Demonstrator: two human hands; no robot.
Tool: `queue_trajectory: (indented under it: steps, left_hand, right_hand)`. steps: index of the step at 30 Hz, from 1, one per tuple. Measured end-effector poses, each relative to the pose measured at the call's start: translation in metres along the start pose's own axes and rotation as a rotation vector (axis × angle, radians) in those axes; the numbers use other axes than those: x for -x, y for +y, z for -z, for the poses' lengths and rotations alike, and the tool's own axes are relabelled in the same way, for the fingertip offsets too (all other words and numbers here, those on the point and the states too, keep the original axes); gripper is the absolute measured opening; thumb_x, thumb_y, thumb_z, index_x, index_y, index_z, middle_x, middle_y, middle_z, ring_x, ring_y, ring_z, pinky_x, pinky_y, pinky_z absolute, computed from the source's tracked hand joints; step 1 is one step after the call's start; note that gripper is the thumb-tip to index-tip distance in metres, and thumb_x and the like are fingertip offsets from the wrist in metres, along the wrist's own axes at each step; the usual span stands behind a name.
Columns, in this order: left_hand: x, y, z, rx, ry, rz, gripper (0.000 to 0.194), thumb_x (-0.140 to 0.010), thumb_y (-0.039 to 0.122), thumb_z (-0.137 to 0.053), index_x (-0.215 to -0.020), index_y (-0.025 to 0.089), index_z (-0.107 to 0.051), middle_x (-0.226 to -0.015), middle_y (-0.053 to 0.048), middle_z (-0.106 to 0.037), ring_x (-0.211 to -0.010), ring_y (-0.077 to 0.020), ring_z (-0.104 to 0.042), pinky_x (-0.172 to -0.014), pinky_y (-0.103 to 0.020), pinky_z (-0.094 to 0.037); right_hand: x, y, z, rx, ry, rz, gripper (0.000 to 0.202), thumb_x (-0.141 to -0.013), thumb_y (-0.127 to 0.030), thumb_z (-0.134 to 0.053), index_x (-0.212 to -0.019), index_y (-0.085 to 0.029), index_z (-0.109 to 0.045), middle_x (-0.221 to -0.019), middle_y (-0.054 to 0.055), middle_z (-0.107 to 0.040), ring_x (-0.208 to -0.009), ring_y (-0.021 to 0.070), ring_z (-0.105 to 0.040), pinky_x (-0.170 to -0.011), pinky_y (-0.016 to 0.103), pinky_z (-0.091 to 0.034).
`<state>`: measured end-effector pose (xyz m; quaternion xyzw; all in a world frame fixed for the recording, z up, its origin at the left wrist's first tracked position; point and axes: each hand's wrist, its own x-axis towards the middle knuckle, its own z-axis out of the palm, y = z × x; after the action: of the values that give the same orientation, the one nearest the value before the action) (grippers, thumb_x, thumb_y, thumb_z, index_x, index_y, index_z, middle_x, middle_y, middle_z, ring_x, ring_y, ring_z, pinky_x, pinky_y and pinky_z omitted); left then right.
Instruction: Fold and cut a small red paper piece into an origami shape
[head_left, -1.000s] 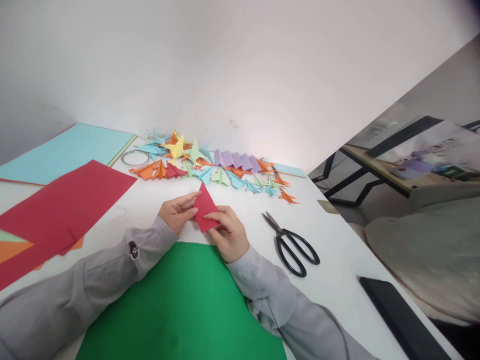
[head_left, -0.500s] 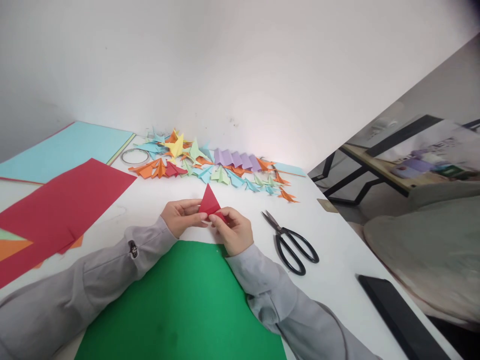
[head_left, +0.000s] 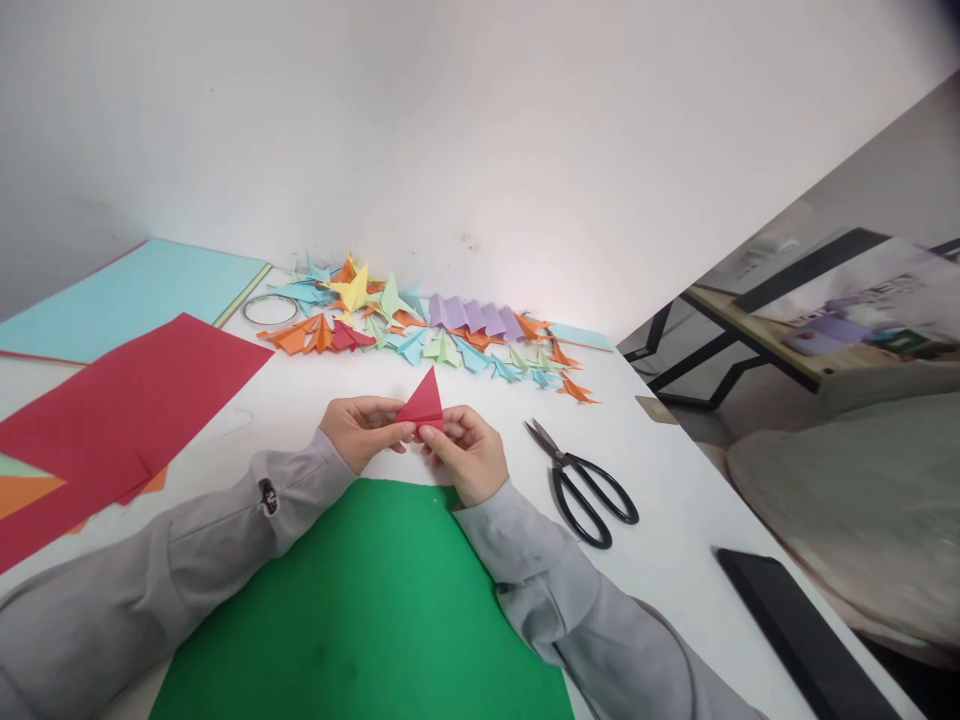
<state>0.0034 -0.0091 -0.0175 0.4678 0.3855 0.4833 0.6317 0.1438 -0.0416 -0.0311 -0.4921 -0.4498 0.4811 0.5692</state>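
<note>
Hands (head_left: 361, 432) (head_left: 474, 455) pinch a triangle of creased red paper (head_left: 424, 400).

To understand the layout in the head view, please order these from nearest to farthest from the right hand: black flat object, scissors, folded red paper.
1. Folded red paper: held in the right hand and left hand.
2. Scissors: on the table, to the right.
3. Black flat object: farther right, nearer the camera.

Fingers (head_left: 441, 444) partly hide the lower edge of the red paper (head_left: 426, 400).
</note>
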Motion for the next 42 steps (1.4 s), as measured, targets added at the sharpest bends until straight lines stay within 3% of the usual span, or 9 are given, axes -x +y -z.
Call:
queue_trajectory:
  steps: [5, 10, 15, 19, 24, 30, 37, 42]
  left_hand:
    - [-0.0009, -0.0004, 0.0011, -0.010, -0.027, 0.030, 0.031, -0.041, 0.021, -0.083, -0.069, 0.012, -0.071, -0.060, -0.004, -0.070, -0.051, -0.0145, -0.061, -0.050, -0.028, -0.054]
    - [-0.0038, -0.0052, 0.0063, -0.030, -0.114, 0.036, 0.023, -0.052, 0.023, -0.079, -0.072, 0.014, -0.073, -0.060, -0.003, -0.069, -0.055, -0.0126, -0.061, -0.054, -0.025, -0.054]
    - [-0.0055, -0.0057, 0.0082, -0.047, -0.111, 0.074, 0.020, -0.051, 0.025, -0.079, -0.067, 0.014, -0.073, -0.052, -0.002, -0.066, -0.048, -0.0113, -0.059, -0.053, -0.025, -0.054]
    - [-0.0055, -0.0065, 0.0069, -0.043, -0.098, 0.096, 0.021, -0.049, 0.026, -0.080, -0.065, 0.014, -0.072, -0.050, -0.001, -0.065, -0.046, -0.0112, -0.058, -0.053, -0.025, -0.054]
    - [-0.0041, -0.0068, 0.0041, -0.005, -0.018, 0.100, 0.019, -0.049, 0.026, -0.080, -0.061, 0.014, -0.071, -0.050, -0.001, -0.065, -0.046, -0.0109, -0.058, -0.055, -0.026, -0.054]
    - [-0.0057, -0.0078, 0.0066, -0.008, -0.067, 0.104, 0.019, -0.049, 0.025, -0.080, -0.061, 0.014, -0.071, -0.049, -0.001, -0.065, -0.045, -0.0102, -0.058, -0.053, -0.024, -0.053]
    - [-0.0065, -0.0084, 0.0065, -0.007, -0.075, 0.102, 0.021, -0.048, 0.027, -0.080, -0.061, 0.014, -0.071, -0.049, -0.001, -0.065, -0.045, -0.0101, -0.057, -0.052, -0.024, -0.052]
    - [-0.0076, -0.0079, 0.0058, 0.045, -0.065, 0.138, 0.028, -0.048, 0.035, -0.080, -0.061, 0.012, -0.070, -0.049, -0.002, -0.065, -0.046, -0.0105, -0.059, -0.052, -0.024, -0.052]
  right_hand:
    - [0.0003, -0.0017, -0.0006, 0.042, 0.028, 0.042, 0.033, -0.057, -0.045, -0.074, -0.062, -0.018, -0.055, -0.051, -0.002, -0.059, -0.043, 0.0090, -0.049, -0.041, 0.022, -0.040]
    - [0.0001, -0.0016, -0.0003, 0.018, 0.038, 0.010, 0.034, -0.055, -0.044, -0.075, -0.062, -0.018, -0.054, -0.051, -0.002, -0.060, -0.043, 0.0088, -0.049, -0.040, 0.021, -0.040]
    - [0.0005, -0.0016, 0.0003, -0.021, 0.016, 0.009, 0.036, -0.056, -0.042, -0.075, -0.077, -0.019, -0.058, -0.059, -0.001, -0.065, -0.046, 0.0104, -0.052, -0.040, 0.022, -0.040]
    - [0.0007, -0.0008, 0.0007, 0.045, 0.032, 0.067, 0.027, -0.058, -0.040, -0.074, -0.065, -0.017, -0.061, -0.052, -0.002, -0.061, -0.043, 0.0092, -0.048, -0.041, 0.023, -0.040]
    - [0.0000, 0.0001, 0.0006, 0.023, 0.046, 0.053, 0.026, -0.057, -0.039, -0.075, -0.066, -0.018, -0.062, -0.052, -0.002, -0.061, -0.042, 0.0090, -0.047, -0.040, 0.023, -0.040]
    - [0.0015, -0.0028, 0.0005, -0.038, -0.022, 0.066, 0.028, -0.058, -0.034, -0.075, -0.079, -0.018, -0.065, -0.062, -0.001, -0.065, -0.049, 0.0098, -0.052, -0.042, 0.022, -0.041]
    - [0.0017, 0.0014, 0.0017, 0.022, 0.040, 0.082, 0.017, -0.060, -0.030, -0.074, -0.069, -0.017, -0.069, -0.050, -0.002, -0.062, -0.041, 0.0084, -0.045, -0.041, 0.023, -0.037]
    - [0.0016, -0.0004, 0.0004, 0.020, 0.057, 0.099, 0.018, -0.059, -0.029, -0.075, -0.069, -0.016, -0.069, -0.053, -0.001, -0.063, -0.042, 0.0084, -0.046, -0.040, 0.023, -0.038]
